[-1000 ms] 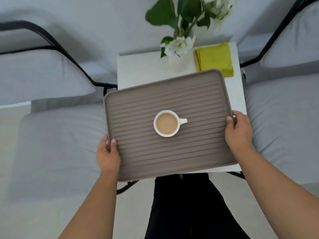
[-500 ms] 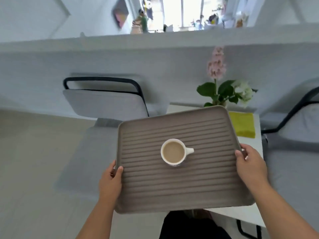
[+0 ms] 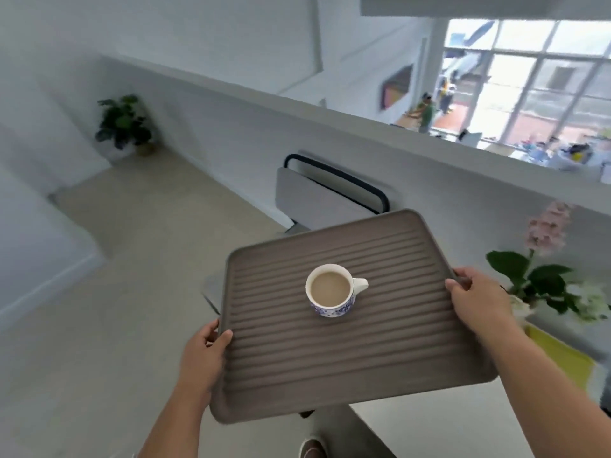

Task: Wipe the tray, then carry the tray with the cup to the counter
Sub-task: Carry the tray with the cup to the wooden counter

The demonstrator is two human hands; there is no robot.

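A brown ribbed tray (image 3: 347,365) is held in the air in front of me, roughly level. My left hand (image 3: 203,353) grips its left edge, thumb on top. My right hand (image 3: 479,300) grips the right edge. A white cup (image 3: 332,290) with a blue pattern and milky coffee stands upright near the tray's middle, handle pointing right.
A grey chair (image 3: 327,196) with a black frame stands behind the tray. A vase of flowers (image 3: 542,282) and a yellow cloth (image 3: 562,355) rest on the white table (image 3: 429,428) at right. A low white wall (image 3: 297,133) runs across; a potted plant (image 3: 124,125) stands far left. Beige floor spreads left.
The tray has been lifted off the white table and carried up and leftward with the cup steady on it. My view has swung left, bringing the floor and potted plant into sight.
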